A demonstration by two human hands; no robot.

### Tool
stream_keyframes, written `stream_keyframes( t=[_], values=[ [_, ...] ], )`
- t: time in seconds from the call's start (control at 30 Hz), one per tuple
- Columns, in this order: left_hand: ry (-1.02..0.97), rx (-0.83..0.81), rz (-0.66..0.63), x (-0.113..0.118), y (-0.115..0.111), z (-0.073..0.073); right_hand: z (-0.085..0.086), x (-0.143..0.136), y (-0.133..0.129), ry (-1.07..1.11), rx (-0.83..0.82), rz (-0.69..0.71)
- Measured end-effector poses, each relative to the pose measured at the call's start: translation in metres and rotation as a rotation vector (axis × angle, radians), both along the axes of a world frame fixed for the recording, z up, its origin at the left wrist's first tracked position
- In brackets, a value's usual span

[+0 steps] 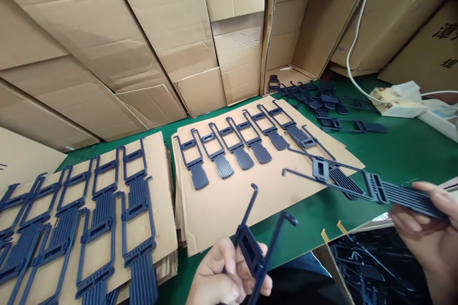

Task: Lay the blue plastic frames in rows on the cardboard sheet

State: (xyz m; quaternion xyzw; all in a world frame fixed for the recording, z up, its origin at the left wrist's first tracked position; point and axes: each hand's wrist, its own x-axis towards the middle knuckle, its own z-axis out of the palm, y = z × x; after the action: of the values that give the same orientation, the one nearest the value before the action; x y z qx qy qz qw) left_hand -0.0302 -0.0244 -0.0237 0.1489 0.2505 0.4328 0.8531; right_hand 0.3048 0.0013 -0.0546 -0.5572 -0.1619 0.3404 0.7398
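Observation:
My left hand [229, 274], at the bottom centre, holds a dark blue plastic frame [250, 248] by its crossbar, two hooked prongs pointing up. On the right, my right hand [425, 224] grips the ribbed end of another dark blue frame [377, 188], its hooked prongs pointing left over the cardboard. A row of similar frames [224, 167] lies on the middle cardboard sheet [214, 209], ribbed ends toward me. More frames [138, 209] lie in overlapping rows on the left cardboard stack [166, 228].
Loose dark frames [322, 100] pile at the back right of the green table [404, 152]. Beside them are a small tissue box [397, 100] and a white cable [352, 52]. Cardboard walls [164, 19] stand behind. An open box of dark parts [375, 267] sits below the table edge.

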Motion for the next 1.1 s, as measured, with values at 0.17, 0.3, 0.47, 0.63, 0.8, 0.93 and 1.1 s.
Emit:
stream_keyframes(
  t=[0.17,0.3,0.47,0.63,0.8,0.93,1.1],
  values=[
    [-0.033,0.075,0.079,0.008,0.003,-0.009,-0.010,-0.043,-0.014,0.116,-0.019,0.124],
    [-0.034,0.075,0.101,0.014,0.004,-0.012,-0.019,-0.066,-0.020,0.062,-0.124,0.142],
    [-0.020,0.058,0.139,0.016,0.004,-0.013,-0.025,-0.084,-0.023,0.099,-0.112,0.109],
    [0.028,0.035,0.136,0.013,0.004,-0.010,-0.032,-0.089,-0.022,0.108,-0.098,0.128],
    [0.059,-0.046,0.043,0.009,0.004,-0.006,-0.039,-0.093,-0.021,0.070,-0.115,0.172],
    [0.093,-0.054,0.028,0.009,0.005,-0.004,-0.042,-0.098,-0.019,0.038,-0.125,0.174],
    [0.158,-0.076,0.039,0.009,0.005,-0.005,-0.047,-0.100,-0.017,-0.021,-0.164,0.219]
  ],
)
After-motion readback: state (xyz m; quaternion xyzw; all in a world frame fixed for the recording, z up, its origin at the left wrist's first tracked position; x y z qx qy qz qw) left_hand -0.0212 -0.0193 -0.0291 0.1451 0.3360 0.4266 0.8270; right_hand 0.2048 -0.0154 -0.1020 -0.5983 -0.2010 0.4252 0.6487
